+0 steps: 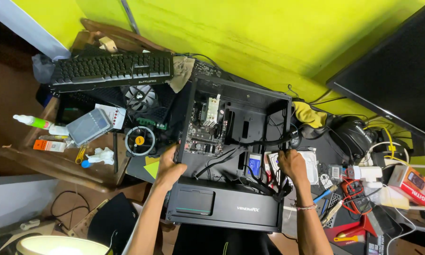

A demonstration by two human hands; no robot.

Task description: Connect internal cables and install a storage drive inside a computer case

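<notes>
With our left hand (169, 166) and right hand (292, 164) clamping the computer case (231, 156) at 9 and 3 o'clock, loose cables (250, 177) could snag.

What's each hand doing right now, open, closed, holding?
Left hand: closed on the left edge of the black computer case.
Right hand: gripping the case's right edge; fingers curled.

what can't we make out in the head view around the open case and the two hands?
- Left hand fingertips: curled over the edge of the open black metal computer case, hidden by that edge.
- Right hand fingers: buried among black cables; whether it grips one cannot be told.
- Green-black motherboard parts: too small.
- Black flat monitor: cut off by the right edge.
- Case underside: hidden by the case itself.
</notes>
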